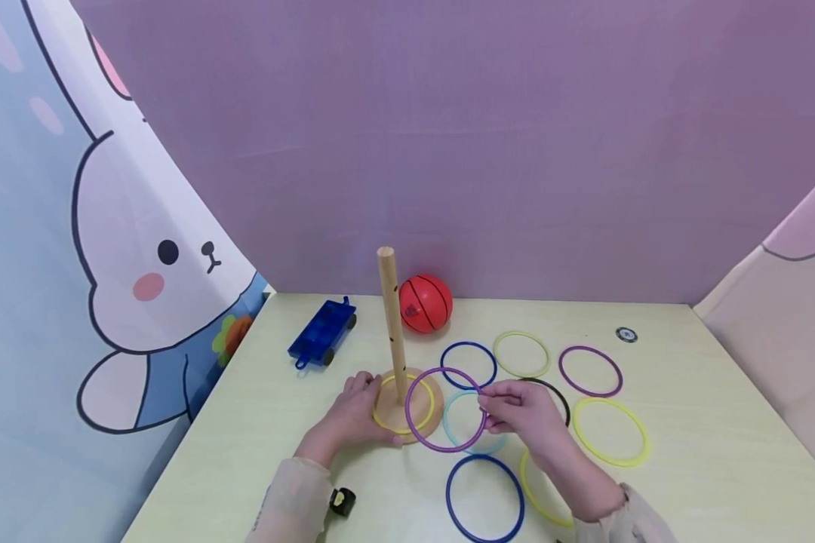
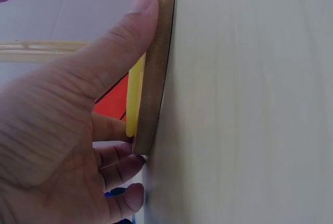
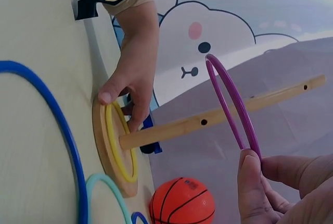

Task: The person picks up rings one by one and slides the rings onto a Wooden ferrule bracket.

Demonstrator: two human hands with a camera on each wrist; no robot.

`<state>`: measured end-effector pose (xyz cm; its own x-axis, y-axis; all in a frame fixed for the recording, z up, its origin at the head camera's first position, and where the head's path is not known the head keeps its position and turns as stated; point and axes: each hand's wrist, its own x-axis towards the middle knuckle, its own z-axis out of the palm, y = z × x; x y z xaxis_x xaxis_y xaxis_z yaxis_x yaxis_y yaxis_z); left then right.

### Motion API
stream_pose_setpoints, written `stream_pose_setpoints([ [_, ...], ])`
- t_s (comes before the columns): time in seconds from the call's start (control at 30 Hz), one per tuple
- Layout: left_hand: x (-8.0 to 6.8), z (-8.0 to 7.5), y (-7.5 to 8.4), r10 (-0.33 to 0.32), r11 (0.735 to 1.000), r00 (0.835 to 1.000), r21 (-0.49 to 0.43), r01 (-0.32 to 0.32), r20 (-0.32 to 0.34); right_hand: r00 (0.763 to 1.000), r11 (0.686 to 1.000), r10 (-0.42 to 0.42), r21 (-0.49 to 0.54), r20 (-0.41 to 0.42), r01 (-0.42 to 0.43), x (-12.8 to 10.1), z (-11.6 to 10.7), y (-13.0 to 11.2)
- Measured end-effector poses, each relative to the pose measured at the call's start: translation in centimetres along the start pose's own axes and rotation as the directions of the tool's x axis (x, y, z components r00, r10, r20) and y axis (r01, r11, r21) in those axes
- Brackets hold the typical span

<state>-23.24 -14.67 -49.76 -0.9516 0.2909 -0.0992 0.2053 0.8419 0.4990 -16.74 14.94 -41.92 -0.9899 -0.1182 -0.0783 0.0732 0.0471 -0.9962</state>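
Observation:
A wooden stand with an upright post [image 1: 392,317] rises from a round base [image 3: 100,135]. Around the foot of the post, a yellow ring [image 2: 133,101] lies flat on that base. My left hand [image 1: 356,413] holds the base by its edge, thumb on the near side and fingers spread along the left. Between thumb and forefinger, my right hand [image 1: 526,415] pinches a purple ring [image 3: 240,104], raised above the table just right of the post. In the right wrist view this ring overlaps the post. Beneath it in the head view lies a light teal ring [image 1: 446,422].
Blue rings [image 1: 521,494], yellow rings [image 1: 647,441], another purple ring [image 1: 621,377] and a black ring [image 1: 562,397] lie to the right. A red ball [image 1: 425,303] sits behind the post, a blue toy wagon [image 1: 322,332] back left, a small disc [image 1: 626,334] back right.

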Motion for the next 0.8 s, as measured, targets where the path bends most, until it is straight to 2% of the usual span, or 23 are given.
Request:
stream_pose_setpoints([
  [0.43, 0.1, 0.1, 0.0, 0.015, 1.0, 1.0, 0.006, -0.014, -0.006, 1.0, 1.0, -0.016, 0.006, 0.014, 0.016, 0.4, 2.2, -3.0],
  [0.8, 0.1, -0.1, -0.2, -0.003, 0.999, 1.0, -0.053, 0.003, 0.004, 0.998, 0.998, -0.052, 0.028, 0.027, 0.052, 0.3, 2.8, -6.3],
])
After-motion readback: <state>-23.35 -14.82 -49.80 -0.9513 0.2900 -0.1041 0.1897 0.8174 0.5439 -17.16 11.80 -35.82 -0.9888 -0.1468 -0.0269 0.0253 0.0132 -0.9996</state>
